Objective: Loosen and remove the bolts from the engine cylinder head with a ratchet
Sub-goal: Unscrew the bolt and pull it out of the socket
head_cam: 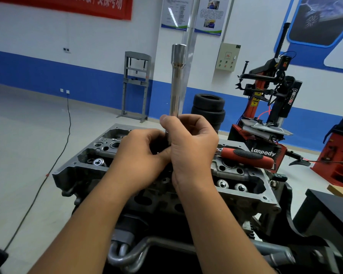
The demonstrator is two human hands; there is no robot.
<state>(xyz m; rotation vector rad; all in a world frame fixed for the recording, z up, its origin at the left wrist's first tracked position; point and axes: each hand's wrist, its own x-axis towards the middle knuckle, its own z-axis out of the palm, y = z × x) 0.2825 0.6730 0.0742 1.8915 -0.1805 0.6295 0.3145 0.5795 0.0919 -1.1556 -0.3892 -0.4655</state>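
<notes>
My right hand (188,147) is wrapped around a long chrome extension bar (176,80), which stands upright with its socket end pointing up above my fist. My left hand (141,153), just beside the right and touching it, has its fingers curled in at the bar's lower end; it seems to be pinching something small there, but what exactly is hidden behind my knuckles, so I cannot tell whether it is a bolt or the bar itself. The ratchet (248,157), with its red and black grip, lies to the right of my right hand on top of the cylinder head (244,175), touched by neither hand. The head sits directly beneath both hands, open, with valve springs showing left and right of my wrists. I judge I am between bolts or sorting out the tooling. I see no removed bolts laid out anywhere, and my arms cover the middle of the head, so how many remain I cannot say.
</notes>
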